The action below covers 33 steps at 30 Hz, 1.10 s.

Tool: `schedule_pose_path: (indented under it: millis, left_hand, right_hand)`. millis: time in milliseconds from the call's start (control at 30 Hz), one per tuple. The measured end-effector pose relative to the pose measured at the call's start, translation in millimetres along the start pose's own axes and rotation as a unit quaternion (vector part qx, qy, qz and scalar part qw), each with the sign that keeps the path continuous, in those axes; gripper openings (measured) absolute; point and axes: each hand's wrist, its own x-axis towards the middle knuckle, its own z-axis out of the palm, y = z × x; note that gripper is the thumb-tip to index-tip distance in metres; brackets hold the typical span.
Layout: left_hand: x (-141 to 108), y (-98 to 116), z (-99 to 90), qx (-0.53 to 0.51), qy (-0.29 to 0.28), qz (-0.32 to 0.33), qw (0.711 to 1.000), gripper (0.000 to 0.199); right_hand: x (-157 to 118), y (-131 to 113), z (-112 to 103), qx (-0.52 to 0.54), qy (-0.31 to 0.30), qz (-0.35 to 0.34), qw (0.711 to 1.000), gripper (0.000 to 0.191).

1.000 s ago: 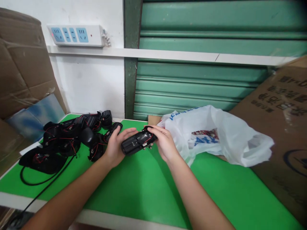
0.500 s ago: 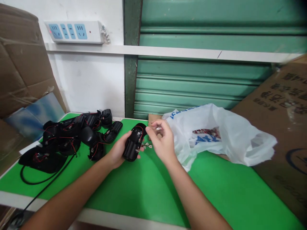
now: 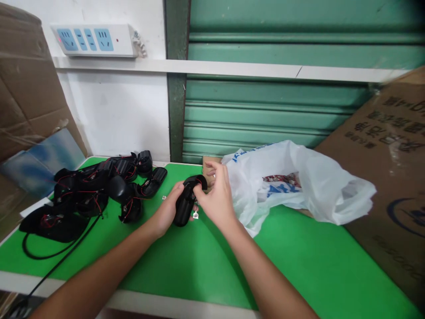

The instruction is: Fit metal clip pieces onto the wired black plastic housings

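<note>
A black curved plastic housing (image 3: 184,211) is tilted up above the green tabletop. My left hand (image 3: 167,212) is closed round its left side, thumb along the edge and fingertips showing past the right side. My right hand (image 3: 216,193) is at its upper end, thumb pressed into the hollow and the other fingers bent above the rim; what lies under the thumb is hidden. A small whitish square piece (image 3: 195,215) hangs beside the housing below my right hand. Another small pale piece (image 3: 164,197) shows left of my left hand.
Several similar black housings with red wires (image 3: 99,186) are heaped at the left, with a black cable (image 3: 36,256). A white plastic bag (image 3: 282,195) lies at the right, reddish wires inside. Cardboard boxes (image 3: 381,186) flank the table; a power strip (image 3: 94,40) is on the wall.
My right hand has come down and left, its thumb now inside the housing. The housing is turned more on its side, and the small hanging pieces have swung lower.
</note>
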Motion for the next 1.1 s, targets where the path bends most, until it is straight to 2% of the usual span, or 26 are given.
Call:
schedule_pose_path:
  millis: [167,333,500,600,733,833,933,1000,1100]
  left_hand:
    - [-2,1,3.3,0.005,0.027,0.006,1.000,0.051]
    - [-1,4,2.4,-0.018,0.047,-0.005,0.999,0.043]
    - [0,13,1.2,-0.058,0.050,-0.061,0.995,0.043]
    - [1,17,2.4,-0.068,0.067,-0.072,0.993,0.045]
    - [3,16,2.4,-0.064,0.110,-0.030,0.991,0.033]
    - [7,11,-1.4,-0.044,0.132,0.056,0.989,0.026]
    - [11,8,-6.7,-0.031,0.148,0.151,0.977,0.020]
    - [13,8,-8.9,-0.045,0.161,0.161,0.973,0.018]
    - [11,11,-8.1,-0.078,0.176,0.101,0.976,0.021]
  right_hand:
    - [-1,-4,0,0.013,0.027,-0.001,1.000,0.054]
    - [-2,-5,-1,0.028,0.036,-0.005,0.999,0.034]
    - [-1,-9,-4,0.063,-0.007,-0.021,0.998,0.017]
    - [-2,-13,-6,0.087,-0.040,-0.032,0.995,0.012]
    - [-4,-18,-7,0.121,-0.054,-0.030,0.991,0.017]
    - [-6,-22,-8,0.136,-0.085,-0.040,0.986,0.016]
    - [-8,-24,-8,0.095,-0.133,-0.077,0.984,0.011]
    - [-9,-23,-6,0.055,-0.155,-0.100,0.981,0.010]
    - [-9,-17,-4,0.019,-0.159,-0.108,0.981,0.020]
